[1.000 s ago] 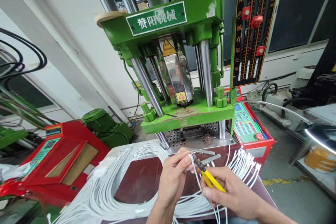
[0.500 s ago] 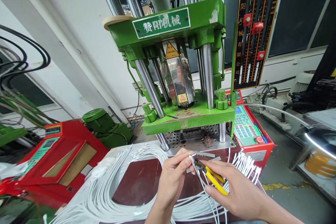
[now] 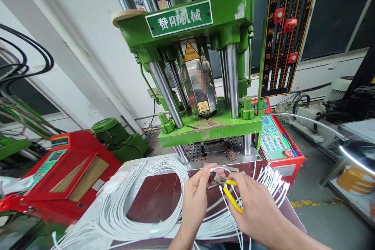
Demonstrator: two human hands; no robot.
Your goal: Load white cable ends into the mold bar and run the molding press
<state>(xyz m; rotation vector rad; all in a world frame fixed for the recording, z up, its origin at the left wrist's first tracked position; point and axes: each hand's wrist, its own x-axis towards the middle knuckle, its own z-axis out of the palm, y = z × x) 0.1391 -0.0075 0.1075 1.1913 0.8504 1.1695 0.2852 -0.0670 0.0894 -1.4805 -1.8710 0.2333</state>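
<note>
My left hand (image 3: 195, 197) pinches the end of a white cable (image 3: 227, 207) between thumb and fingers, just above the dark red table top (image 3: 155, 203). My right hand (image 3: 255, 209) grips yellow-handled cutters (image 3: 227, 191), whose dark jaws meet the cable end at my left fingertips. The cable trails down between my two hands. A large bundle of white cables (image 3: 117, 211) loops across the table to the left. More cable ends (image 3: 272, 181) fan out on the right.
A green vertical press (image 3: 202, 78) stands directly behind the table, with steel columns and a perforated base plate (image 3: 216, 150). A red control box (image 3: 67, 170) sits on the left and a red keypad console (image 3: 275, 140) on the right. A lamp (image 3: 354, 152) hangs at right.
Both hands have dropped slightly and drawn closer together. The cutters now tilt flatter, with their jaws at the cable end in my left fingertips. The view has shifted a little.
</note>
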